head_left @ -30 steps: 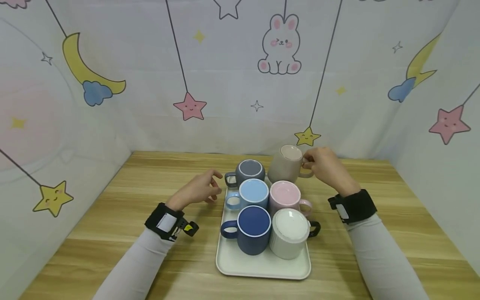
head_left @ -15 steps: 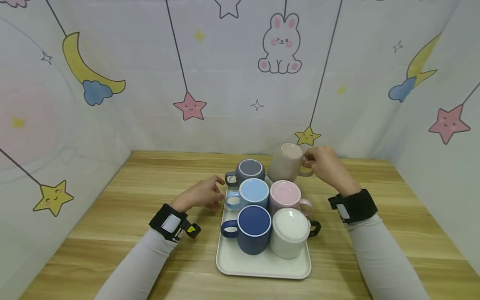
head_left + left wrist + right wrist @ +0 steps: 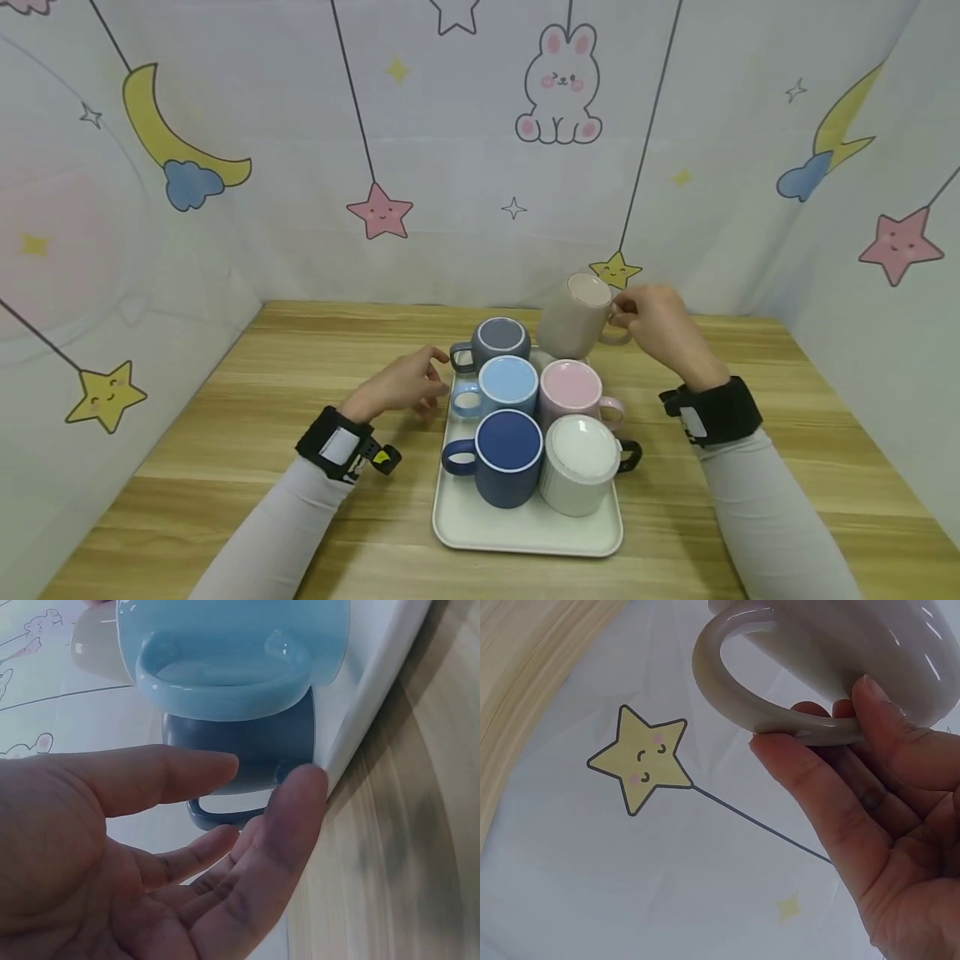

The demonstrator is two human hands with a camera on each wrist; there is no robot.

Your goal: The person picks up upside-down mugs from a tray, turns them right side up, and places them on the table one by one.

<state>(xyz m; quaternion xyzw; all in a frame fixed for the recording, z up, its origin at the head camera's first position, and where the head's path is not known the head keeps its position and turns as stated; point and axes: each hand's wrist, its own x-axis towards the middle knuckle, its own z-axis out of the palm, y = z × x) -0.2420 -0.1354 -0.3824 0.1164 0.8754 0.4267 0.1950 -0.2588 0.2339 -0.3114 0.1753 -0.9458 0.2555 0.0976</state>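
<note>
My right hand [image 3: 662, 329] pinches the handle of a beige mug [image 3: 573, 321] between thumb and fingers. That mug is bottom up and tilted, raised at the tray's far right corner; the right wrist view shows the fingers on its handle [image 3: 727, 682]. At the tray's left edge, my left hand [image 3: 401, 383] has its fingers loosely bent and holds nothing. Its fingertips are close to the handle of an upside-down grey mug [image 3: 501, 337]. In the left wrist view, a light blue mug [image 3: 232, 645] stands nearer the camera, partly covering the grey one [image 3: 240, 750].
A white tray [image 3: 525, 533] lies on a wooden table [image 3: 300, 350]. On it, bottom up, are also a pink mug [image 3: 572, 387], a navy mug [image 3: 508, 458] and a white mug [image 3: 579, 467] with a black handle. Behind hangs a printed curtain [image 3: 465, 133].
My right hand has lifted the beige mug a little, up and slightly to the right. My left hand has moved a little right, closer to the grey mug's handle.
</note>
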